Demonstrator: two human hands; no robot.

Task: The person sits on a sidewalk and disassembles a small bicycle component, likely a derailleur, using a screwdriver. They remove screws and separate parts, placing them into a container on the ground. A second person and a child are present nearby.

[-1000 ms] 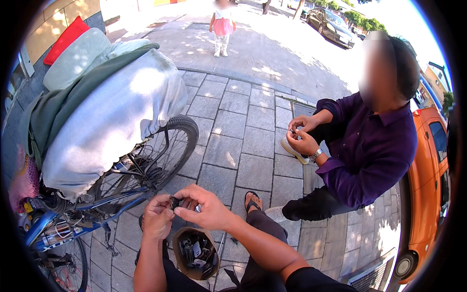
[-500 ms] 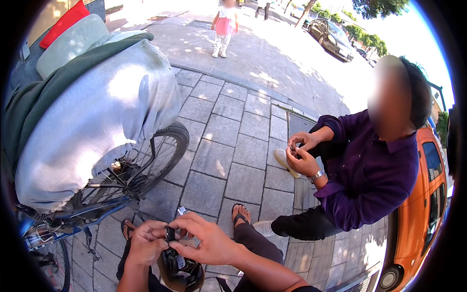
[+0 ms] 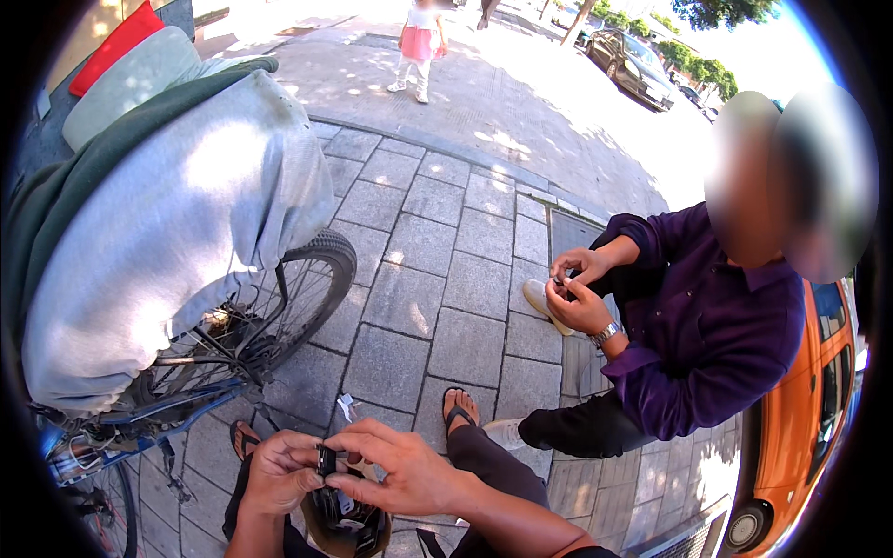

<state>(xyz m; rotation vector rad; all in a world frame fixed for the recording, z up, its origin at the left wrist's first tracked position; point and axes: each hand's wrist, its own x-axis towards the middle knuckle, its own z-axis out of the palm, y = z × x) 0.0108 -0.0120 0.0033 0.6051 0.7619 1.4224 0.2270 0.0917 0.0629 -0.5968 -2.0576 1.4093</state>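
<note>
Between the fingertips of both my hands is a small black part point(image 3: 326, 459), too small to name more closely. My left hand point(image 3: 277, 472) pinches it from the left, thumb and fingers closed on it. From the other side my right hand point(image 3: 395, 468) grips its edge with thumb and forefinger. Just below my hands, between my legs, stands an open container point(image 3: 379, 538) with a brownish rim. Several small black pieces lie in it, partly hidden by my hands and wrists.
A bicycle wheel point(image 3: 321, 288) under a grey cloth point(image 3: 177, 223) stands at left. A person in a purple shirt point(image 3: 712, 316) sits at right, fingering something small. An orange car point(image 3: 795, 456) is behind them. A small person in pink point(image 3: 421, 42) stands far ahead. Paving stones point(image 3: 386, 363) lie between.
My hands stay on the black part, shifted only slightly. The small person in pink has stepped a little left. Another blurred head now shows behind the person in purple.
</note>
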